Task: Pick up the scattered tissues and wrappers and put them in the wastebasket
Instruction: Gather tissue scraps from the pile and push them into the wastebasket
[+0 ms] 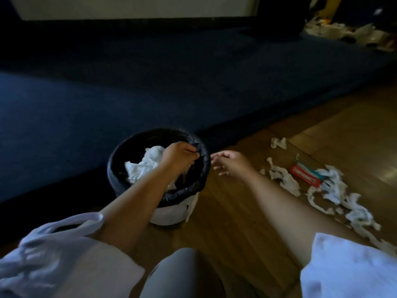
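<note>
1. Nearest, in the lower half of the frame, both bare forearms are reaching forward out of white sleeves.
2. The left hand (pixel 179 154) is curling over the wastebasket (pixel 171 214), fingers pinched together on the black liner (pixel 184 190) at its far-right rim.
3. The right hand (pixel 228 163) is hovering just beside that rim, fingers spread apart and holding nothing.
4. Crumpled white tissue (pixel 144 166) is already lying inside the basket.
5. At centre right, the scattered tissues (pixel 330 190) are trailing across the wooden floor (pixel 236 222) around a red wrapper (pixel 305 174).
6. They look light, soft and likely to tear, so bunching several together should work better than pinching ends; the wrapper seems thin and slick, best taken by an edge.
</note>
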A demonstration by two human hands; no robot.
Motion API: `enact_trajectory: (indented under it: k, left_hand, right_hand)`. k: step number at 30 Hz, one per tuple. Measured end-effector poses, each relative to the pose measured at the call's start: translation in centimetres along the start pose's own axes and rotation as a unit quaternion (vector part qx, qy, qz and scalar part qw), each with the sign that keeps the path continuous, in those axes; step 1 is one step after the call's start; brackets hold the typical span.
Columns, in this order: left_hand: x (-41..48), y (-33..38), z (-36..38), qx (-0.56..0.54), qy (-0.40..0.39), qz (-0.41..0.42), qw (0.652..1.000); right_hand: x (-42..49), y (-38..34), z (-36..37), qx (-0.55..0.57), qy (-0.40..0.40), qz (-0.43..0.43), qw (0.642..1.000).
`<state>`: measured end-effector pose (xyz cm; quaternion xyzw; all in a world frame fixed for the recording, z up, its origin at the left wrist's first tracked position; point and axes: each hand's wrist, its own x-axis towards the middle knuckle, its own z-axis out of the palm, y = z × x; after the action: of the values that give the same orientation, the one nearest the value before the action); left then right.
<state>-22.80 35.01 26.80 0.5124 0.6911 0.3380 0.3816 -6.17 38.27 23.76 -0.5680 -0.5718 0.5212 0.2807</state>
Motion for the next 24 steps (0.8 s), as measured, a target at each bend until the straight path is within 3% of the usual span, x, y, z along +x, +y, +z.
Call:
enact_trajectory:
  k: [7,14,24]
  left_hand:
    - [-0.3,1.9,10.1,0.067,-0.160,0.067,0.983]
    - [-0.4,1.7,23.8,0.093,-0.269,0.035,0.958]
    - [-1.5,-0.1,43.1,0.123,-0.309,-0.052,0.942]
  right_hand:
    - [-2.7,6.6,-7.6,-0.002,0.085,0.109,0.990]
    - [-5.5,17.4,-17.5,-0.086,0.073,0.213,0.970]
    - [-4.2,33.3,-32.0,-0.112,0.148,0.278,0.942]
